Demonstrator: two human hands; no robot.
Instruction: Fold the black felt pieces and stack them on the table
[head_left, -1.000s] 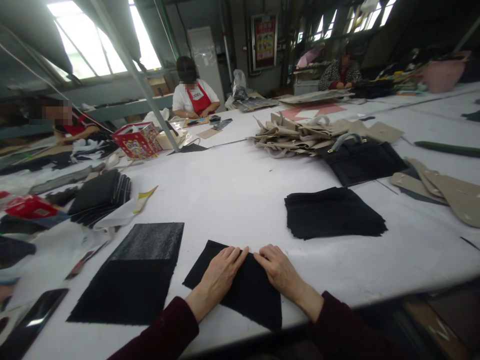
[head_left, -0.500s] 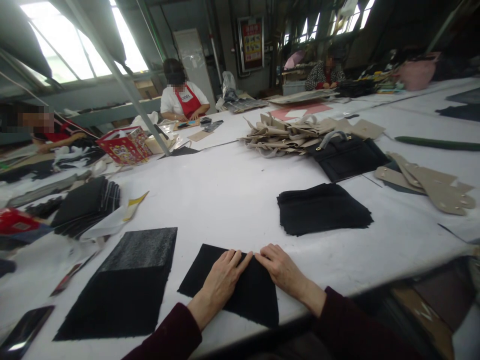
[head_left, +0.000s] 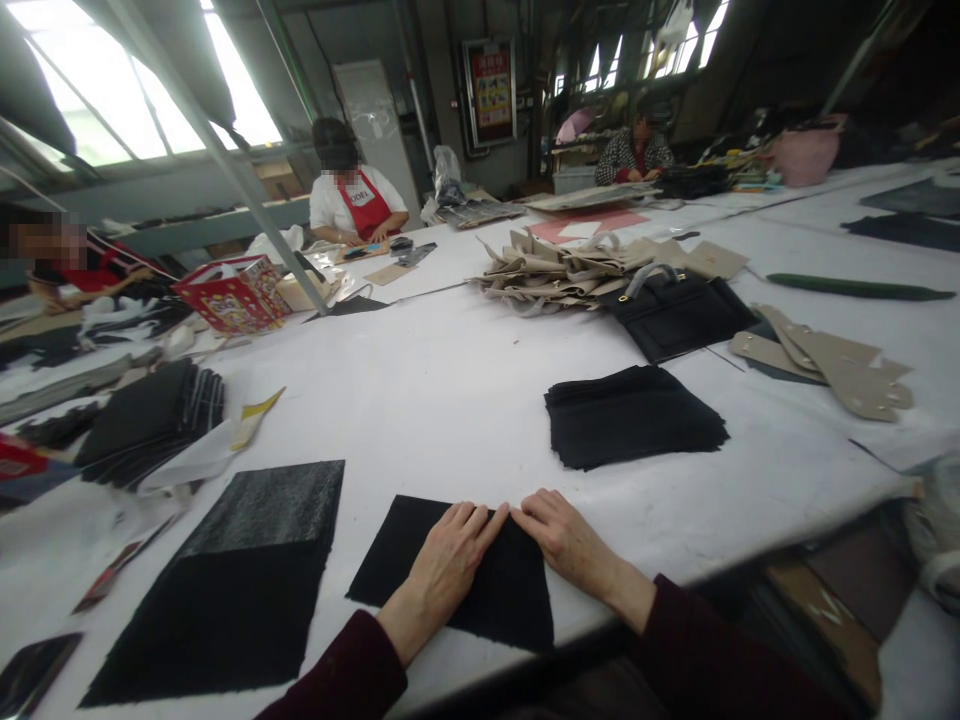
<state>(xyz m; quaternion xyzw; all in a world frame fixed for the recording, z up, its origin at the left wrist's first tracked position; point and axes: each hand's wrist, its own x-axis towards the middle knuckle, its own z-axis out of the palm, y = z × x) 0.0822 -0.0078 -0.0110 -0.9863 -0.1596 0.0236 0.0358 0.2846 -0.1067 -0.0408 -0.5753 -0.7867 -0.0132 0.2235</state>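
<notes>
In front of me a piece of black fabric (head_left: 514,600) lies near the table's front edge. Both hands meet at its far edge. My left hand (head_left: 448,555) rests over the cloth, its index finger stretched along that edge and its thumb hidden. From the other side, my right hand (head_left: 564,535) has its fingers bent together on the same edge, the tips almost touching those of the left. Left of them is a stack of black pieces (head_left: 206,625) with a speckled grey strip on top. Beyond my right hand sits another stack of black fabric (head_left: 630,415).
A black bag (head_left: 679,315) and a heap of beige pieces (head_left: 551,270) lie further back on the white table (head_left: 420,395). Beige straps (head_left: 825,360) are at right, dark folded cloth (head_left: 150,410) and a phone (head_left: 36,672) at left. Co-workers (head_left: 356,205) sit across the table.
The view has shifted slightly, so the table's things appear a little further left. Both hands stay at the fabric's far edge, with hardly any movement of the fingers.
</notes>
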